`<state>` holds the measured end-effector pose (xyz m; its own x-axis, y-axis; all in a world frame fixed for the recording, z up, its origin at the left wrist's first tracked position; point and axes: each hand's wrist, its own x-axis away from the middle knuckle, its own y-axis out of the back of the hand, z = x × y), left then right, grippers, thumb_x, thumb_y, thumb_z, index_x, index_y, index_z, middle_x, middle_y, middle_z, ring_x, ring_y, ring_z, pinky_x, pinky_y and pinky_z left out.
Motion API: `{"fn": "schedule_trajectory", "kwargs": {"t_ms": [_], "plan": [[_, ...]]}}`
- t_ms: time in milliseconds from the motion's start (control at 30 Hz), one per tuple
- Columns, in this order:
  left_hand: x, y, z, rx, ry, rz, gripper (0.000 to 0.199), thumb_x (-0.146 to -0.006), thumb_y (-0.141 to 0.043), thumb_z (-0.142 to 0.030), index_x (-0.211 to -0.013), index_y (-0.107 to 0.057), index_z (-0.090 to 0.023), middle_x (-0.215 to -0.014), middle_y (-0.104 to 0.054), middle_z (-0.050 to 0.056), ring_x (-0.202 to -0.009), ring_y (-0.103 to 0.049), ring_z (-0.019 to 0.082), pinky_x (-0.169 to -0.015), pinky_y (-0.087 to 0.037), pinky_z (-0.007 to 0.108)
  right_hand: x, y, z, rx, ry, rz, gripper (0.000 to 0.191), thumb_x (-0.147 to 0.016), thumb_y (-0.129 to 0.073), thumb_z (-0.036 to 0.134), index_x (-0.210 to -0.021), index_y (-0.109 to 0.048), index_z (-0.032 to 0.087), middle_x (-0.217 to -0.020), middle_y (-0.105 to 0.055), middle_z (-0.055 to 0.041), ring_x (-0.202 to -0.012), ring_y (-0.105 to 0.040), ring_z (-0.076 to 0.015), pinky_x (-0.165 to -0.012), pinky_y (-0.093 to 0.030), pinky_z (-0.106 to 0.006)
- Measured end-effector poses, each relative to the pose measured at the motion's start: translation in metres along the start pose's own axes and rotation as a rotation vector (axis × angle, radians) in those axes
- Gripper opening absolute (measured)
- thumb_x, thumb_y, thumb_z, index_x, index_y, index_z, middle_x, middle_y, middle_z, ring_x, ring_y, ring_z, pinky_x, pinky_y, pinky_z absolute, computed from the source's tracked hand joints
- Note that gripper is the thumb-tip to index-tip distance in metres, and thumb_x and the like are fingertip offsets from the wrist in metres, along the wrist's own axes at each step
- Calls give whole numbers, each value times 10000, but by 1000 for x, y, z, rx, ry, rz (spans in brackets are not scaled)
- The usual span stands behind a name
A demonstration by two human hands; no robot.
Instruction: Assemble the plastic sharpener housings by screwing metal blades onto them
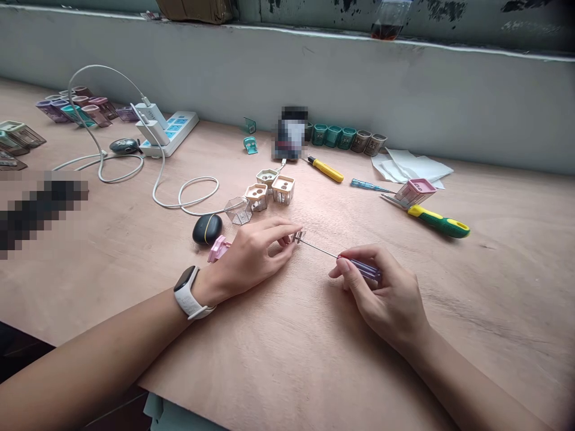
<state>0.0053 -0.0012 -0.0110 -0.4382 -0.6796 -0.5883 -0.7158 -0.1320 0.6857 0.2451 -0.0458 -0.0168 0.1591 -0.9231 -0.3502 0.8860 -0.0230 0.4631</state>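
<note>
My left hand (251,257) rests on the plywood bench (287,335) and pinches a small clear plastic part (299,237) between its fingertips. My right hand (372,287) grips a precision screwdriver (365,269) with a purple translucent handle. Its thin steel shaft reaches left to the small part, and the tip looks to be at or in it. A pink plastic piece (218,248) lies beside my left wrist, partly hidden by the hand. Just beyond are a black oval case (207,229) and a cluster of small hexagonal housings (265,194), clear and beige.
Other screwdrivers (324,169) (440,221) and a pink housing (415,191) lie to the right, near white paper (411,167). Rows of coloured housings (336,137) stand along the wall. A power strip (171,133), white cables and a mouse (123,145) sit at the back left.
</note>
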Motion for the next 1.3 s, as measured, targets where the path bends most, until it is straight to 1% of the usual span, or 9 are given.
{"fn": "schedule_trajectory", "kwargs": {"t_ms": [167, 333, 433, 533, 733, 933, 1100, 1200, 1300], "plan": [[0, 1, -1, -27, -12, 13, 284, -933, -637, -89, -1212, -683, -120, -1103, -767, 94, -981, -730, 170, -934, -596, 307, -4, 2, 2, 109, -21, -43, 236, -1007, -587, 362, -862, -606, 176, -565, -530, 50, -432, -469, -49, -421, -385, -171], [1, 1, 1, -37, -15, 12, 294, -941, -627, -90, -1230, -674, -106, -1126, -762, 105, -976, -727, 168, -905, -596, 298, -6, 2, 4, 130, 9, 9, 172, -967, -617, 317, -1054, -560, 180, -825, -674, -9, -591, -601, -80, -503, -455, -176], [2, 0, 2, -40, -23, -6, 314, -931, -640, -83, -1242, -667, -111, -1138, -760, 101, -992, -726, 168, -917, -596, 294, -6, 2, 3, 167, 17, -1, 171, -977, -608, 338, -918, -581, 179, -718, -621, 14, -555, -559, -73, -498, -425, -181], [2, -1, 3, -57, -47, -13, 306, -928, -653, -89, -1232, -673, -117, -1110, -766, 90, -961, -731, 160, -938, -593, 294, -6, 1, 2, 178, -41, 4, 359, -1013, -554, 416, -744, -537, 179, -566, -495, 42, -456, -434, -57, -460, -351, -204], [1, 0, 1, -61, -39, -1, 315, -933, -639, -81, -1244, -665, -122, -1077, -768, 86, -928, -732, 158, -906, -598, 294, -7, 2, 4, 128, -29, -20, 223, -985, -595, 396, -1033, -561, 181, -783, -648, 4, -607, -589, -83, -550, -451, -192], [1, 0, 0, -61, -37, 5, 310, -934, -645, -90, -1243, -662, -118, -1032, -768, 78, -892, -725, 147, -882, -589, 282, -6, 3, 1, 178, -61, -11, 428, -1023, -530, 449, -693, -525, 176, -566, -487, 32, -472, -436, -61, -482, -352, -217], [0, -1, 1, -45, -27, 1, 309, -935, -638, -84, -1242, -661, -102, -1003, -762, 76, -861, -712, 142, -843, -579, 273, -7, 2, 4, 143, -22, 18, 209, -1011, -551, 388, -1004, -567, 180, -743, -625, 16, -569, -565, -77, -531, -434, -194], [0, -1, 1, -33, -22, 4, 306, -936, -636, -86, -1241, -661, -99, -999, -760, 77, -858, -708, 142, -839, -575, 274, -6, 0, 4, 193, 32, -14, 188, -986, -594, 344, -899, -576, 178, -727, -612, 13, -563, -549, -74, -524, -420, -196], [0, -1, 0, -39, -33, 11, 287, -938, -635, -87, -1222, -670, -103, -1011, -762, 81, -871, -711, 143, -864, -574, 278, -6, 1, 3, 211, 9, -40, 333, -1011, -563, 386, -750, -558, 179, -574, -495, 37, -478, -439, -66, -484, -356, -215]]}}
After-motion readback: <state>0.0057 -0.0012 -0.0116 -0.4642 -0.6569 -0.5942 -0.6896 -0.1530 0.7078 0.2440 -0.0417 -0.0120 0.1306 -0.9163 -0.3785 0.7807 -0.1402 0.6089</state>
